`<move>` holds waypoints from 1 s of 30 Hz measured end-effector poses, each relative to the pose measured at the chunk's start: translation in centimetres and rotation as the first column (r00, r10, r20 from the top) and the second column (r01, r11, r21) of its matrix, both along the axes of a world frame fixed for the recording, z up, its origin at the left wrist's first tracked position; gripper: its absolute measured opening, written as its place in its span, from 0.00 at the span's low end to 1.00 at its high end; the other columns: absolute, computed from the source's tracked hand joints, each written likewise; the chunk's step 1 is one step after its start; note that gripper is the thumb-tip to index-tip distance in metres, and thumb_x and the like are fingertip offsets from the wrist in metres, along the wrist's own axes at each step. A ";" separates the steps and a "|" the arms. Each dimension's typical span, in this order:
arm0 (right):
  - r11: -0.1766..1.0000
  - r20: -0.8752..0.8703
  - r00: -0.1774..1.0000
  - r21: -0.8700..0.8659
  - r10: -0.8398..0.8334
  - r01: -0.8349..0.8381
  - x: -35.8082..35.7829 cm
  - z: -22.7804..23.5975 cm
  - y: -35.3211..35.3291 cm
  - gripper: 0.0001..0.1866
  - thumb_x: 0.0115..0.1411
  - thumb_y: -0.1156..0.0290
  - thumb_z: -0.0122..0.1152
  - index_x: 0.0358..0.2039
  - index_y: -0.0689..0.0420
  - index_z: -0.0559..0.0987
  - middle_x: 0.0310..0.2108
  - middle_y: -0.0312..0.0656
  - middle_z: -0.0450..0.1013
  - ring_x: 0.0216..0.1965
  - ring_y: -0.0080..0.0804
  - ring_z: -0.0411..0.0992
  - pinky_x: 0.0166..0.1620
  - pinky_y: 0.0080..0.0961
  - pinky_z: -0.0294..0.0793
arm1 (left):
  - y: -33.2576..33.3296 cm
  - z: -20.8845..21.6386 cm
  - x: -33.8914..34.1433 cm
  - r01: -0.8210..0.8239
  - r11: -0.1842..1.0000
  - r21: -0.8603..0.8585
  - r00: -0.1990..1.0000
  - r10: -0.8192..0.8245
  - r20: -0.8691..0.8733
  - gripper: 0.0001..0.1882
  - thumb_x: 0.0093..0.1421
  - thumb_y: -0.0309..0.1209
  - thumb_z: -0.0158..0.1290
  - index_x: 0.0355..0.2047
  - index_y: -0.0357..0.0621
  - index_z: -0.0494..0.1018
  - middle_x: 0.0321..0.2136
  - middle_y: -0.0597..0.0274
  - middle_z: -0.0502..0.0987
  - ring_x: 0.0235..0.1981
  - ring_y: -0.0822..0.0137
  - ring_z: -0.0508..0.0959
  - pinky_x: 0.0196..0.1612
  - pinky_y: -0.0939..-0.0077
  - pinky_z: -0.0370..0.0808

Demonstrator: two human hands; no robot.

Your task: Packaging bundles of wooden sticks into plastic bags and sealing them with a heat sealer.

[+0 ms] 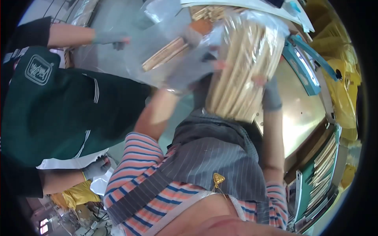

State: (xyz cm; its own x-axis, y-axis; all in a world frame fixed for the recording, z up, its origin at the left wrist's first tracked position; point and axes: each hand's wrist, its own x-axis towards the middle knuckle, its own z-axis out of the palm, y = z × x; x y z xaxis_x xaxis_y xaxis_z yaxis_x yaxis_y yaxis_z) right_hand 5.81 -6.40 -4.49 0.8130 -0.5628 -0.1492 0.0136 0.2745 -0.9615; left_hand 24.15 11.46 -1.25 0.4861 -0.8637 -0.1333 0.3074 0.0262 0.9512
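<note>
A clear plastic bag (244, 70) packed with long pale wooden sticks is tilted up in front of me. My right hand (271, 94), in a grey glove with bare fingertips, grips its right side, the thumb on the front. At the bag's left edge, my left hand (191, 74) is blurred, its thumb pressed against the plastic and its other fingers partly hidden. Just beyond my left hand, a smaller bundle of wooden sticks (165, 55) lies in clear plastic.
A person in a dark green apron (71, 110) stands close on my left, with one gloved hand (112, 39) reaching over the grey surface. To my right are a blue bag sealer (303, 67), a metal plate (291, 114), yellow plastic bags (342, 86) and a rack of sticks (321, 177).
</note>
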 end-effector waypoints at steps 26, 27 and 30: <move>0.339 -0.185 0.808 -0.839 0.559 -0.426 18.9 -3.3 7.9 0.40 0.49 0.64 0.64 0.61 0.59 0.58 0.55 0.51 0.63 0.57 0.44 0.61 0.58 0.38 0.59 | 13.1 -0.7 5.6 -0.219 0.903 0.369 0.036 -0.371 0.928 0.05 0.48 0.28 0.55 0.26 0.43 0.73 0.23 0.57 0.73 0.29 0.57 0.74 0.40 0.65 0.70; 0.418 -0.136 0.860 -0.830 0.491 -0.370 16.2 -1.2 6.5 0.35 0.51 0.67 0.62 0.59 0.60 0.61 0.51 0.50 0.66 0.53 0.41 0.65 0.55 0.34 0.63 | 11.7 -0.3 4.1 -0.252 0.912 0.322 0.090 -0.310 0.947 0.05 0.49 0.29 0.55 0.26 0.42 0.72 0.25 0.56 0.73 0.30 0.56 0.74 0.40 0.64 0.70; 0.660 -0.135 0.981 -0.726 0.137 -0.192 6.4 -0.1 3.5 0.22 0.55 0.71 0.59 0.51 0.61 0.71 0.42 0.45 0.73 0.44 0.32 0.72 0.47 0.25 0.69 | 6.6 -2.2 0.1 0.099 0.927 0.361 0.491 -0.362 0.793 0.07 0.53 0.31 0.54 0.29 0.42 0.72 0.29 0.54 0.73 0.35 0.52 0.73 0.40 0.62 0.69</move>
State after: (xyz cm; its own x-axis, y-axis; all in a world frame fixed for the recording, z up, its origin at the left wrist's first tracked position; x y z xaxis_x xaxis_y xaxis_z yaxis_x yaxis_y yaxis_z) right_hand 12.22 -2.88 -4.58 0.9076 -0.3702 0.1982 -0.0295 -0.5271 -0.8493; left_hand 24.21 18.02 -3.45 0.2680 -0.9634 0.0078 -0.6701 -0.1806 0.7200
